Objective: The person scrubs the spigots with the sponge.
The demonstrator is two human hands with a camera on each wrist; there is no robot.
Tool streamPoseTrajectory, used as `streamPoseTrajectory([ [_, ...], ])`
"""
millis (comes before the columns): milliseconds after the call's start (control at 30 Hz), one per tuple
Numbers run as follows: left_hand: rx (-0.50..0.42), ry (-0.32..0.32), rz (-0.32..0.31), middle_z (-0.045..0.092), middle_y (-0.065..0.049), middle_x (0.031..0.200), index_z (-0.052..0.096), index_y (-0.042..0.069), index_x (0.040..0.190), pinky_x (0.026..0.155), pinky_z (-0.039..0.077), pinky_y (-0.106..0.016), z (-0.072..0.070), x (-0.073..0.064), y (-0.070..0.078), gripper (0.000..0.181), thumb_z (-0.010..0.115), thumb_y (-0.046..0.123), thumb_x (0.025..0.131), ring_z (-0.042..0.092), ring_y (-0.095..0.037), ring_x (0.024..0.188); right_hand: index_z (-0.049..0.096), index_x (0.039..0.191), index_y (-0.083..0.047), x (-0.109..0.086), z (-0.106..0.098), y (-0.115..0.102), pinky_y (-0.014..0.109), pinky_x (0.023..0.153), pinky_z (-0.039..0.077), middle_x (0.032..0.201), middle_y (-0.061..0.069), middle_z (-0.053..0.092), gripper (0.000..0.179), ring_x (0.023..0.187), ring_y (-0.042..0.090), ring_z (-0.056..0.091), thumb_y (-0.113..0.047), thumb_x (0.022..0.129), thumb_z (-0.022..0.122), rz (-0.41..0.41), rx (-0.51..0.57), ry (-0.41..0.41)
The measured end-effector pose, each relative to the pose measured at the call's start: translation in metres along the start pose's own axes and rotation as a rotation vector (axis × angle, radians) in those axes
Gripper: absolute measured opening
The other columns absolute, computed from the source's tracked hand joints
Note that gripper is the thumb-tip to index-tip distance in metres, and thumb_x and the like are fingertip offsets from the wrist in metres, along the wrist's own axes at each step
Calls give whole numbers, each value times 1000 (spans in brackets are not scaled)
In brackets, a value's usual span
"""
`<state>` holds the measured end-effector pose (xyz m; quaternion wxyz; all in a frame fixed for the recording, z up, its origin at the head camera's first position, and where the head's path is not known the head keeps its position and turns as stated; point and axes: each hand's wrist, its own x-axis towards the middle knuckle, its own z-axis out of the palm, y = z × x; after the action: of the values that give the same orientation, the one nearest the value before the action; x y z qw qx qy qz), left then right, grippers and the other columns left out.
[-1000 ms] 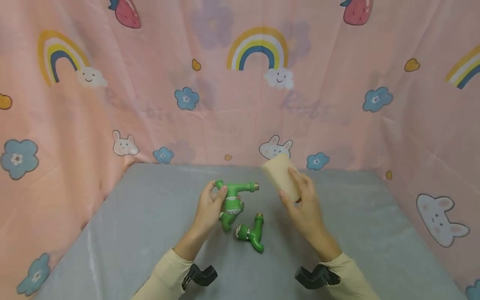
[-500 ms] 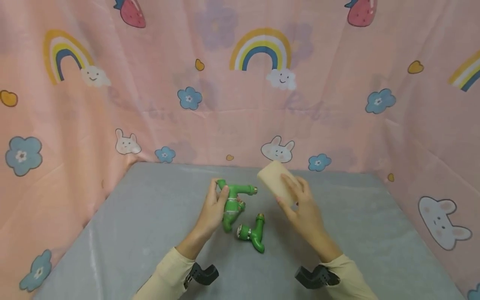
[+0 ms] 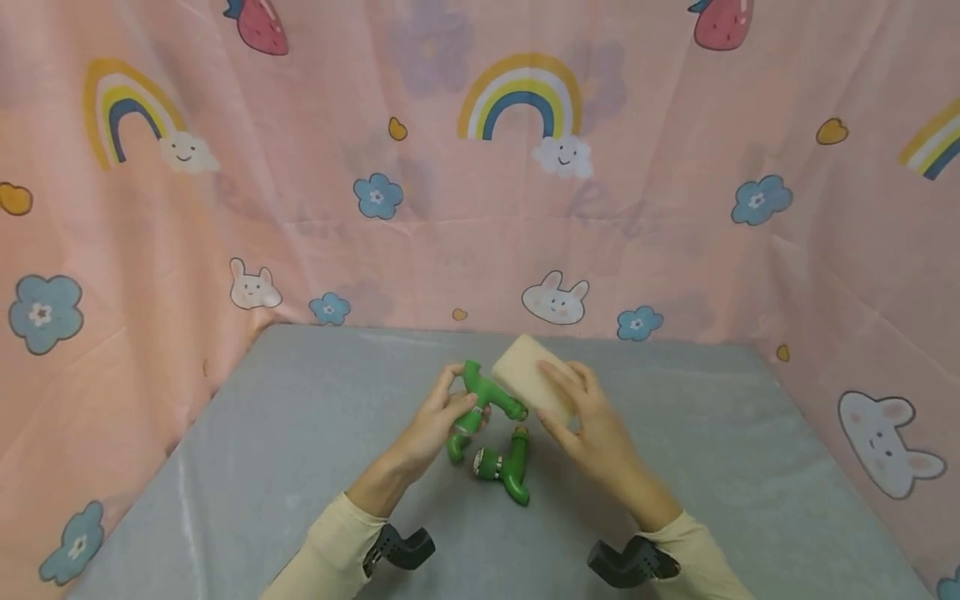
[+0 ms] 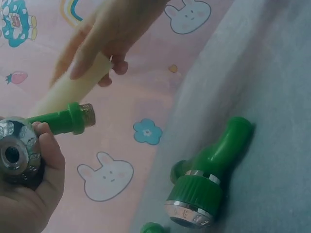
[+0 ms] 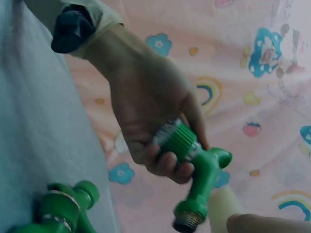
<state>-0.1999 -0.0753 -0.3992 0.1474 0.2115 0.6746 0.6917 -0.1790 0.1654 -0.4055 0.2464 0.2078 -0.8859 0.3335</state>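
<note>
Green taps (image 3: 515, 468): 3 (left hand (image 3: 431, 427): 1) | right hand (image 3: 602, 435): 1 block (image 3: 523, 372)

No words, brands or numbers are standing legibly in any view. In the left wrist view, the silver cap (image 4: 25, 158) of the green tap (image 4: 52, 122) that the left hand (image 4: 36, 196) is holding is carrying raised marks around its dark centre; they are appearing too indistinct for reading. The chrome cap (image 4: 188, 214) of a tap lying on the table (image 4: 262, 179) is likewise bearing small marks on its rim, also unreadable. In the head view, faint violet marks (image 3: 615, 208) are showing on the far side of the pink curtain (image 3: 480, 237), right of the middle; whether they are forming letters cannot be told.
</note>
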Motion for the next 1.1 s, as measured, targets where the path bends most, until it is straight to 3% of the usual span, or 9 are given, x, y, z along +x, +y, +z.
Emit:
streamPoseTrajectory([
  [100, 0, 16, -21, 64, 2, 94, 32, 8, 148, 65, 49, -21, -1, 1, -2, 39, 35, 19, 111, 59, -11, 78, 49, 149, -16, 2, -4, 0, 35, 70, 53, 140, 20, 48, 66, 102, 31, 60, -11, 89, 75, 1, 34, 64],
  [267, -7, 7, -13, 66, 3, 87, 52, 3, 141, 48, 41, -17, 0, 2, -4, 41, 39, 28, 111, 54, -7, 65, 49, 148, -14, 2, -1, -6, 36, 71, 58, 141, 23, 47, 72, 105, 31, 61, -5, 83, 79, -207, 96, 77],
  [333, 2, 0, -8, 65, 4, 83, 59, 0, 135, 46, 36, -17, -1, 1, -5, 43, 38, 29, 111, 51, -7, 61, 52, 147, -14, 1, 2, -5, 38, 70, 59, 140, 23, 48, 72, 105, 32, 62, -4, 82, 81, -231, 75, 65],
  [500, 46, 28, -23, 65, 6, 81, 58, -2, 138, 43, 30, -16, -2, -1, -7, 45, 34, 26, 111, 47, -5, 57, 53, 146, -13, 0, 2, 5, 43, 72, 57, 138, 24, 49, 66, 104, 35, 62, -7, 86, 80, -62, -39, 87],
  [600, 63, 60, -29, 65, 6, 80, 58, 1, 139, 43, 30, -15, -2, -1, -5, 45, 33, 25, 111, 47, -4, 55, 50, 149, -13, 1, -2, 7, 40, 69, 55, 139, 22, 48, 66, 101, 33, 60, -9, 88, 76, 17, -45, 117],
  [733, 77, 91, -13, 66, 3, 85, 58, 2, 140, 42, 31, -16, -1, -1, -1, 44, 33, 23, 110, 45, -4, 52, 47, 150, -12, 3, -3, 0, 34, 66, 53, 138, 23, 48, 69, 99, 31, 59, -7, 86, 75, -99, 69, 152],
  [867, 88, 125, 21, 69, -4, 91, 59, 3, 138, 42, 33, -17, -1, 1, 2, 38, 44, 22, 108, 46, -5, 49, 48, 149, -14, 2, 2, -11, 34, 68, 58, 140, 23, 47, 71, 101, 32, 62, -7, 85, 76, -232, 96, 89],
  [1000, 88, 200, 8, 70, -1, 84, 59, 1, 136, 44, 39, -17, -2, 1, 1, 38, 57, 20, 103, 47, -4, 47, 50, 148, -16, 2, 6, -9, 31, 64, 55, 139, 22, 49, 70, 97, 31, 62, -9, 85, 79, -137, 17, 113],
  [1100, 68, 291, -8, 59, 7, 66, 60, 2, 132, 46, 40, -16, -3, 0, -1, 36, 63, 14, 98, 41, -2, 45, 51, 147, -14, 2, 4, -5, 25, 60, 48, 137, 22, 49, 67, 89, 29, 60, -9, 86, 78, -24, -10, 165],
])
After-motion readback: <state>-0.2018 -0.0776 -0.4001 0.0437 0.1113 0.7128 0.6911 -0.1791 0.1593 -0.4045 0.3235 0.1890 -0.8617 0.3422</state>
